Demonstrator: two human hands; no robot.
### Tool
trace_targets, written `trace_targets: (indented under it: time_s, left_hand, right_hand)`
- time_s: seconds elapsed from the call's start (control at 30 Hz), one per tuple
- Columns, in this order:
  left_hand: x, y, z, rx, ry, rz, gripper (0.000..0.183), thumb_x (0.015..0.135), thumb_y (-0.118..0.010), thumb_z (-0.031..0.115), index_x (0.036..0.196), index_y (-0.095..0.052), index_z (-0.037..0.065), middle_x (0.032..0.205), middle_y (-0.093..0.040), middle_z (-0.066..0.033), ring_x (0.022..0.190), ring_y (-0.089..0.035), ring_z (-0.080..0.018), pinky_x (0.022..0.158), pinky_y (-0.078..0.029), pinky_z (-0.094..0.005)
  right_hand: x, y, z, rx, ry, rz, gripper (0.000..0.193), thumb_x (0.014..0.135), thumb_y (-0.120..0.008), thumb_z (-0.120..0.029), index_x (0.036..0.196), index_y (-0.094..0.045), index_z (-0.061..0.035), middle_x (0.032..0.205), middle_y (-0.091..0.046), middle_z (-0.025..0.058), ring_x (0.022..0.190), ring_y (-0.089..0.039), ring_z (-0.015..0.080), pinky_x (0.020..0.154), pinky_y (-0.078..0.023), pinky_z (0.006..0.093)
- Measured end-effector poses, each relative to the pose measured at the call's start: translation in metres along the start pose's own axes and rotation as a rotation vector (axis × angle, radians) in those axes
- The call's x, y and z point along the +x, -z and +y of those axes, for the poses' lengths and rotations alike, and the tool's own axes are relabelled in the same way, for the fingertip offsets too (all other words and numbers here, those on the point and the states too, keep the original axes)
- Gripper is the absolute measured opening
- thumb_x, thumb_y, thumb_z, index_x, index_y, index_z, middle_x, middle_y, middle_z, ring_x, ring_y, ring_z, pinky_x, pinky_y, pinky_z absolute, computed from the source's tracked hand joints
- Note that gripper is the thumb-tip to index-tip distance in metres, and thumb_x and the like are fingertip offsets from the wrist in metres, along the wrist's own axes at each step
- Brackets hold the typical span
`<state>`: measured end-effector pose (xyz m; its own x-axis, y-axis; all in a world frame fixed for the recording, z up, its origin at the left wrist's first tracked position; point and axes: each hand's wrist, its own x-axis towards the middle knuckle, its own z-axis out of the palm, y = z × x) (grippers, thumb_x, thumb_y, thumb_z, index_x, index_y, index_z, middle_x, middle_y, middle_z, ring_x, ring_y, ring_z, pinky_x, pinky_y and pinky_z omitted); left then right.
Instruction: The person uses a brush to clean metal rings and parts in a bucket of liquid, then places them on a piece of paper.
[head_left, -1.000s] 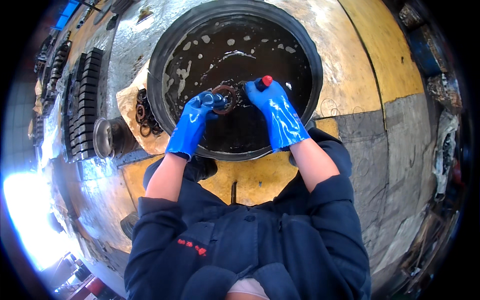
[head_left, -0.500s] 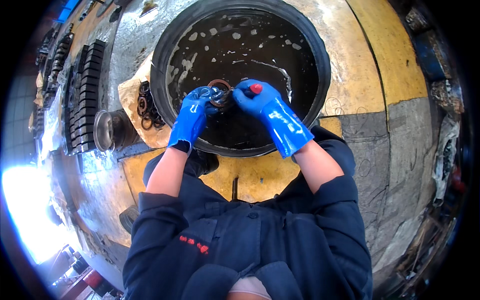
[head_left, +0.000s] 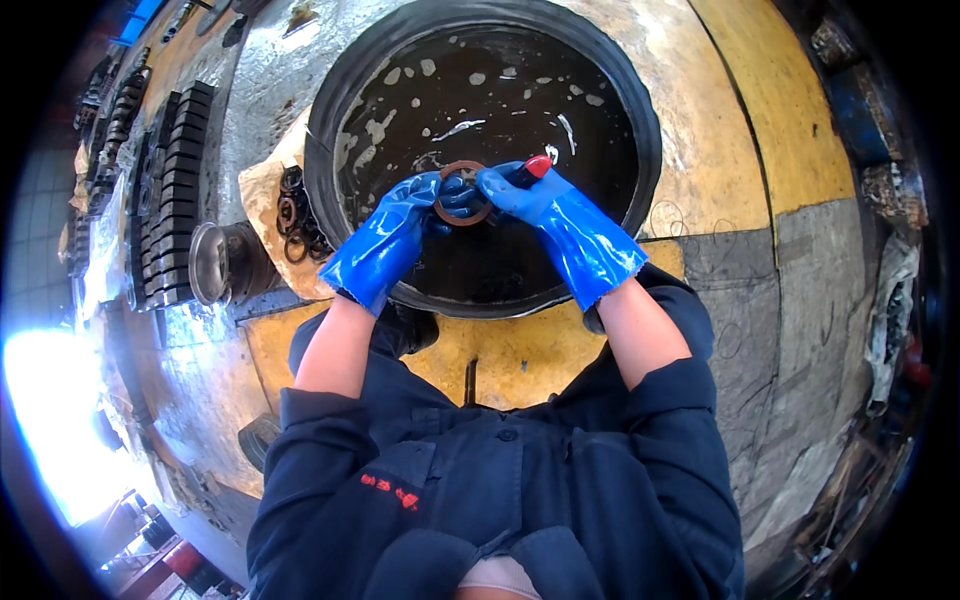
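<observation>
Blue-gloved, facing a black tub (head_left: 325, 140) by paper (head_left: 261, 190) with dark rings (head_left: 289, 214), perhaps waiting, holding left hand (head_left: 408, 203) and right hand (head_left: 525, 193) over the tub, gripping a seemingly half-done brown ring (head_left: 466, 221) in the left, a red-tipped handle (head_left: 538, 166) in the right.

The brown ring (head_left: 464, 221), partly hidden half a second ago, now shows nearly whole, shifted toward four o'clock. The right hand (head_left: 524, 200), apart from it a second ago, meets its two o'clock edge; the red-ended handle (head_left: 539, 167) now tips toward two o'clock. On the dark liquid (head_left: 500, 272), shorter streaks (head_left: 459, 131) replace the long curved one.
</observation>
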<state>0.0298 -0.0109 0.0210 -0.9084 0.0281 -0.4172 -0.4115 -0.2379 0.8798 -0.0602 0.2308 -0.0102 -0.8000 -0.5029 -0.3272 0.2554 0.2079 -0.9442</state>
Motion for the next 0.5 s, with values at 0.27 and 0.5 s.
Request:
trace_targets:
  time_s: [0.27,0.5]
  left_hand:
    - [0.001,0.005,0.015,0.14,0.252,-0.002,0.053,0.115,-0.059,0.053,0.13,-0.075,0.005,0.13,-0.081,-0.0143,0.114,-0.078,-0.025,0.091,-0.057,-0.0358]
    - [-0.008,-0.014,0.007,-0.119,0.275,0.001,0.041,0.113,-0.066,0.04,0.13,-0.077,0.004,0.118,-0.082,-0.0128,0.11,-0.078,-0.0249,0.098,-0.06,-0.0388]
  right_hand:
    - [-0.014,-0.02,-0.026,-1.045,0.275,0.135,0.019,0.103,-0.069,-0.034,0.104,-0.082,-0.0201,0.106,-0.083,0.0061,0.098,-0.082,0.0327,0.079,-0.061,0.0524]
    - [-0.02,-0.059,0.004,-1.341,0.579,0.095,0.018,0.1,-0.066,-0.023,0.112,-0.077,-0.0152,0.115,-0.078,0.0046,0.082,-0.082,0.0286,0.062,-0.051,0.055]
